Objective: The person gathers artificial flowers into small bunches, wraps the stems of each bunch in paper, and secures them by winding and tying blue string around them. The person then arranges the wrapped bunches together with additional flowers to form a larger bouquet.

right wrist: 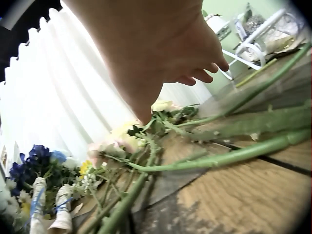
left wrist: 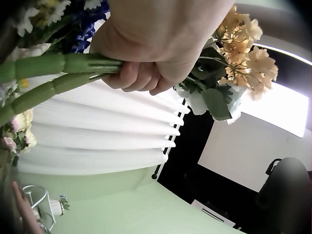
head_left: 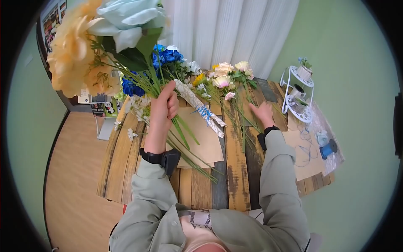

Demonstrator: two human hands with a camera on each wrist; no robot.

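Observation:
Raised over the table's left side, my left hand [head_left: 163, 107] grips a bunch of flowers by its green stems [left wrist: 58, 68]. A large peach bloom [head_left: 71, 50] and a pale blue rose [head_left: 130, 19] top the bunch, and the stem ends hang below the fist. My right hand [head_left: 262, 112] is low over the table's right half, its fingers apart in the right wrist view. Under and beside it lie long green stems [right wrist: 229, 158] of pink and cream roses [head_left: 222, 80]. The right thumb points down close to those stems.
A white-wrapped bouquet handle [head_left: 193, 98] tied with blue string leads to blue flowers [head_left: 168, 56]. Brown paper [head_left: 197, 145] lies beneath the held stems. On the right are a white two-tier stand [head_left: 299, 113], a blue ribbon spool [head_left: 328, 149] and clear wrapping [head_left: 331, 134].

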